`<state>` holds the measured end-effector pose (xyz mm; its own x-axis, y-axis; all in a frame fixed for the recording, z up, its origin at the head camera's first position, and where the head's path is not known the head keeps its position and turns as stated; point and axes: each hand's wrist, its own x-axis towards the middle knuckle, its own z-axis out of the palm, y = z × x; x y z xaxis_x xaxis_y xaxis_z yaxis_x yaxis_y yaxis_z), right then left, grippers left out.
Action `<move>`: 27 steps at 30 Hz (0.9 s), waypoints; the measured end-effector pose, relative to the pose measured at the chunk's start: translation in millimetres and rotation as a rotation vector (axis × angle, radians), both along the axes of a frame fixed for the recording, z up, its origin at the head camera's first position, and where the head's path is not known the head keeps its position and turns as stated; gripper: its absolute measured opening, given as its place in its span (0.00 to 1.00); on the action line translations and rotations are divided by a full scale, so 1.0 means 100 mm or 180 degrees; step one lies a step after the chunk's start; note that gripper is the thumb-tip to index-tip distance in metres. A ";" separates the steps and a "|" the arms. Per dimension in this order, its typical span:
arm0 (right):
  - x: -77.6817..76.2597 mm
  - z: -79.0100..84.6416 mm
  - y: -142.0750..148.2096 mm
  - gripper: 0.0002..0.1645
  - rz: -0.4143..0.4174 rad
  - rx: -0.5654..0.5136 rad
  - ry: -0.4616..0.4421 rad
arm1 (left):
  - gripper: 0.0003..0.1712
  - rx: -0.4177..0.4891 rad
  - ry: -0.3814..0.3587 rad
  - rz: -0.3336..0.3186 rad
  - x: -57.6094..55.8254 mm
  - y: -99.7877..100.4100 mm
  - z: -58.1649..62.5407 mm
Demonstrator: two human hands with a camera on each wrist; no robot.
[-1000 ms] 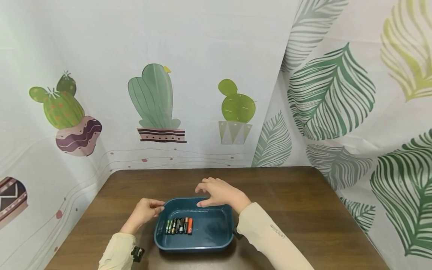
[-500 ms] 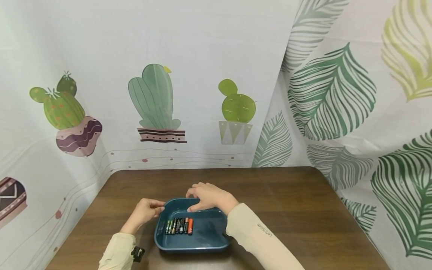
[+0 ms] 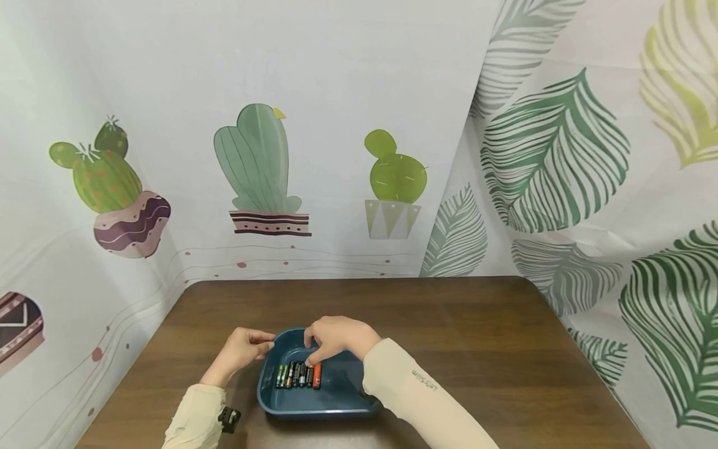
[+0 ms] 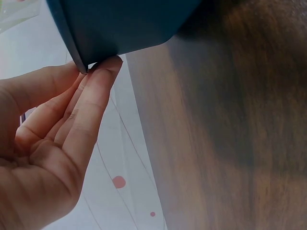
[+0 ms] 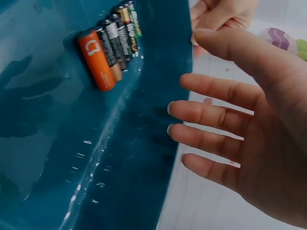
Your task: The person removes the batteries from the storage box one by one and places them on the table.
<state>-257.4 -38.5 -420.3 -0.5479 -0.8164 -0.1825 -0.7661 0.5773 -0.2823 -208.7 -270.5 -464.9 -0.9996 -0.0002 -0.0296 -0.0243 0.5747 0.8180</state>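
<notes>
A dark blue rectangular tray [image 3: 320, 413] stands on the table. Several batteries lie side by side in its left half, mostly dark ones [image 3: 294, 375], with an orange battery [image 3: 317, 376] at the right end of the row. My left hand [image 3: 240, 353] pinches the tray's far left corner; the left wrist view has thumb and fingertips at the rim. Over the tray reaches my right hand [image 3: 341, 335], thumb and fingers apart, its thumb tip close to the orange battery. In the right wrist view this hand [image 5: 273, 143] shows spread fingers holding nothing.
The brown wooden table [image 3: 460, 349] extends to both sides of the tray and behind it. A white cloth printed with cacti and leaves [image 3: 336, 75] hangs behind and beside the table. A small black device [image 3: 229, 419] is on the left wrist.
My right hand has moved left and nearer over the tray, down toward the batteries. My left hand keeps its pinch on the corner, and the tray has hardly shifted.
</notes>
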 end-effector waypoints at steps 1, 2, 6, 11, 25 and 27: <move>0.00 -0.01 -0.01 0.22 -0.0006 0.0063 0.0006 | 0.10 0.0023 -0.0007 -0.0005 0.00 0.00 0.00; 0.01 -0.02 -0.03 0.21 -0.0019 0.0126 0.0017 | 0.10 0.0045 -0.0013 -0.0005 -0.01 0.00 0.00; 0.02 -0.07 -0.08 0.21 -0.0069 0.0339 0.0028 | 0.10 0.0094 -0.0058 -0.0001 -0.01 0.00 0.00; 0.03 -0.13 -0.12 0.20 -0.0140 0.0447 0.0029 | 0.10 0.0110 -0.0061 0.0004 -0.02 -0.01 0.00; 0.10 -0.24 -0.22 0.21 -0.0401 0.0732 0.0096 | 0.10 0.0051 -0.0055 0.0028 -0.01 -0.01 0.02; 0.12 -0.26 -0.25 0.22 -0.0429 0.0793 0.0127 | 0.10 0.0048 -0.0064 0.0036 -0.01 -0.01 0.02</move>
